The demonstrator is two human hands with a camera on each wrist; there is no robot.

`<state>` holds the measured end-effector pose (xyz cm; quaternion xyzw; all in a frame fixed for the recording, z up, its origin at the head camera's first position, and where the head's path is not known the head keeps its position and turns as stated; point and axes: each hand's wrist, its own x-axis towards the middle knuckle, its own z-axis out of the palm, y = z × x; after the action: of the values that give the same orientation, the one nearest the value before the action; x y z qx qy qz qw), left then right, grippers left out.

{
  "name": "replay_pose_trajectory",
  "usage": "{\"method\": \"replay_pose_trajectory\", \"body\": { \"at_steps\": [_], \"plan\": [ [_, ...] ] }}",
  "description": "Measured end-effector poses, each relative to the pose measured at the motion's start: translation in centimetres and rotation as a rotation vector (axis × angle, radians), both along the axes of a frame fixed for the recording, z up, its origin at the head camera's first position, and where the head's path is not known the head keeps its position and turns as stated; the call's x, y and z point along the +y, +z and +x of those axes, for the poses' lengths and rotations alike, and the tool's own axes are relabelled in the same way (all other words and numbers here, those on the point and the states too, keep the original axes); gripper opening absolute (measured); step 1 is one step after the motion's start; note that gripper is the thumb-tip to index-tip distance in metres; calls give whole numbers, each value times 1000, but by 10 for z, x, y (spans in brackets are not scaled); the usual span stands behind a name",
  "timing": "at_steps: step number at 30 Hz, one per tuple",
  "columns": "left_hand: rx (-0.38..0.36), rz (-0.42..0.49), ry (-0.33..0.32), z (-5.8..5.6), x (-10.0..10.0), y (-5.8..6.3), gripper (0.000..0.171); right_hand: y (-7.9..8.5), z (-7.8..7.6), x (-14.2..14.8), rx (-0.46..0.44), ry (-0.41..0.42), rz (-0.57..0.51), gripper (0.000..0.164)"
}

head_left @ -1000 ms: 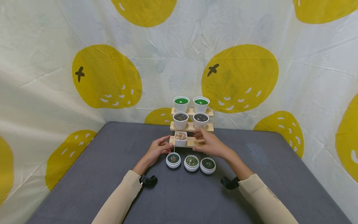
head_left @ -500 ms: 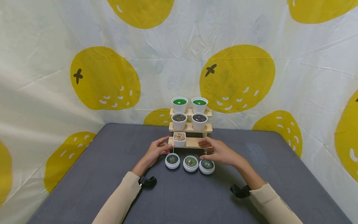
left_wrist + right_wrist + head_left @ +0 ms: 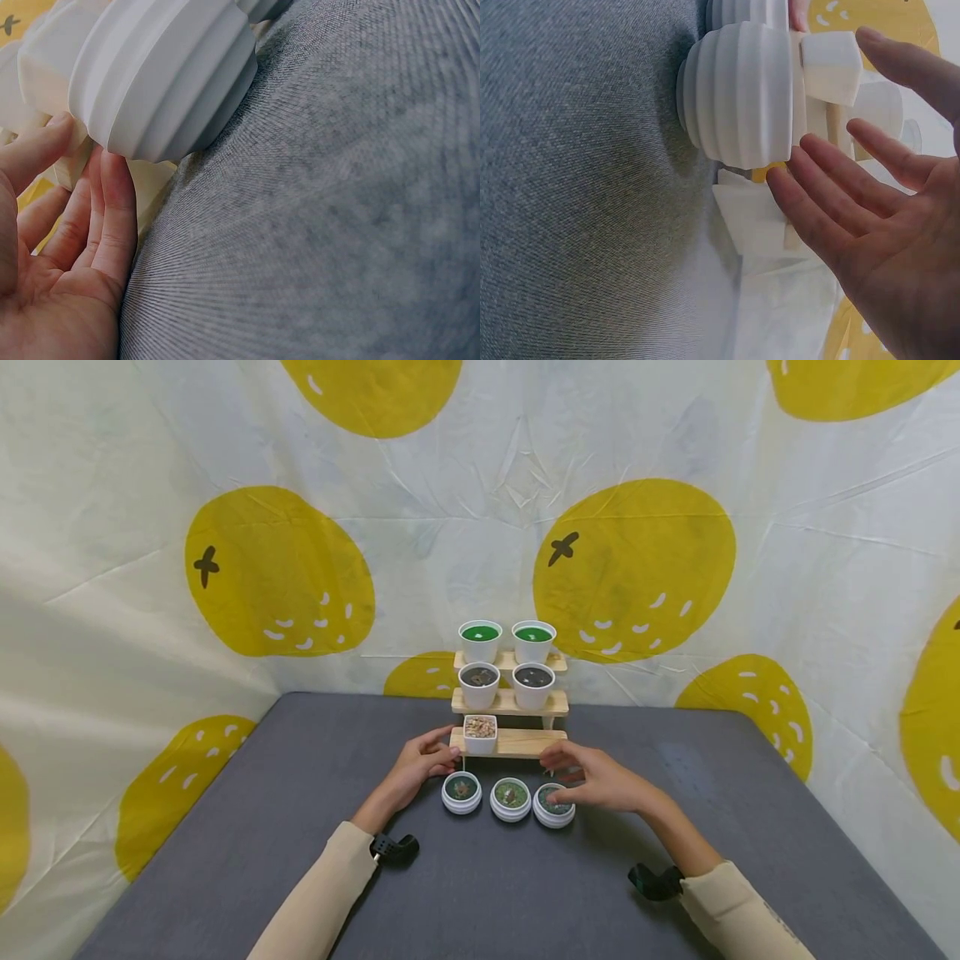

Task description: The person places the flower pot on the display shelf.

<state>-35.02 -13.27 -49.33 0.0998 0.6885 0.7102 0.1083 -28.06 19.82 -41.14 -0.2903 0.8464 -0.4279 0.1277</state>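
Note:
A three-step wooden stand (image 3: pixel 525 742) stands at the middle back. My left hand (image 3: pixel 420 766) pinches the left end of its lowest board, thumb on top and fingers below, close behind a ribbed white pot (image 3: pixel 165 82) in the left wrist view. My right hand (image 3: pixel 603 779) hovers with spread fingers and thumb at the right ribbed pot (image 3: pixel 553 810), holding nothing; its fingertips overlap that pot's rim in the right wrist view. A square white cup (image 3: pixel 480 743) of beige bits sits on the lowest board's left half.
Two white cups with dark tops, such as the right one (image 3: pixel 531 695), stand on the middle board. Two with green tops, one at the left (image 3: pixel 480 650), stand on the top board. The middle ribbed pot (image 3: pixel 511 812) and left ribbed pot (image 3: pixel 461 804) sit on the grey table (image 3: pixel 480 893).
My right hand has come away from the right dark-topped cup, down and to the right, to the right ribbed pot. The left hand keeps its place on the stand.

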Motion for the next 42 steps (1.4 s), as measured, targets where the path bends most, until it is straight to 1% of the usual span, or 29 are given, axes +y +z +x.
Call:
{"method": "replay_pose_trajectory", "body": {
  "at_steps": [9, 14, 21, 23, 24, 27, 30, 31, 34, 38, 42],
  "plan": [
    [-1, 7, -2, -1, 1, -2, 55, -5, -2, 3, -34, 50, -25, 58],
    [4, 4, -2, -1, 1, 0, 57, -10, -4, 3, -27, 68, -9, 63],
    [4, 0, 0, 0, 0, 3, 62, -12, -4, 6, -61, 91, 26, 72],
    [5, 2, -3, 1, 0, 3, 63, -14, -5, 5, -56, 107, 50, 72],
    [0, 0, -10, 2, 0, 6, 63, -15, -6, 6, -50, 117, 62, 72],
    [-4, 0, -12, 2, 0, 6, 63, -19, -8, 6, -36, 151, 86, 70],
    [-6, -3, -9, 2, 1, 6, 62, -21, -9, 9, -18, 182, 103, 70],
    [-1, -1, 0, 0, 1, 3, 61, -22, -9, 10, -15, 194, 104, 70],
    [-2, -1, 2, -1, 1, 2, 58, -24, -11, 13, -43, 221, 89, 68],
    [5, -5, -2, -1, 1, 0, 60, -29, -14, 16, -82, 246, 53, 65],
    [5, -4, 0, -1, 0, 0, 60, -33, -17, 16, -76, 253, 42, 63]
  ]
}}
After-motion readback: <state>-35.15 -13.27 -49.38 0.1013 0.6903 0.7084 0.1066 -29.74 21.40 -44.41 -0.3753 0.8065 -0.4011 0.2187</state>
